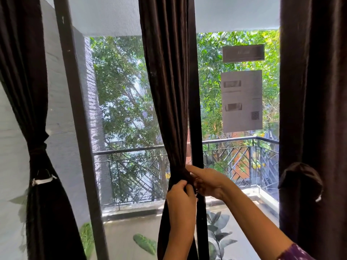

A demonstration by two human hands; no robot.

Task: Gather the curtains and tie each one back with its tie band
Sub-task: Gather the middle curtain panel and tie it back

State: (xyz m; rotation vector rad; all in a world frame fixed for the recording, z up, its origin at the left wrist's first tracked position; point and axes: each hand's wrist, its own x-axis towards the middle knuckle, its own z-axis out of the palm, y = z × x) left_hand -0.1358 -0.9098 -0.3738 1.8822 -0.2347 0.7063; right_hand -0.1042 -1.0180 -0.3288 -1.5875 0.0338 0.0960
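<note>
At the middle of the window, the middle curtain [165, 91] is drawn into a narrow bundle in front of the dark frame post [195, 109]. Both hands meet at its waist. The left hand [181, 196] grips the bundle from below, with its fingers [185, 186] curled into the cloth. The right hand [206, 182] closes on it just above, from the side. I judge that they squeeze here so the folds cannot spread while the band goes round. The band is as dark as the cloth, so I cannot tell if it is under the fingers.

To the left, the left curtain [24, 72] is already pinched in by its tie band [37, 151], and a white piece [44, 180] sits a little lower on it. To the right, the right curtain [315, 91] hangs straight, with a dark loop [300, 177] on its inner edge. This is possibly its own band, not yet used.

No worktop shows, because all the work is done standing at the glass. Two grey papers [241, 100] are stuck on the right pane. Outside are a balcony railing [131, 149], green trees [122, 81] and a potted plant [217, 228] low down.
</note>
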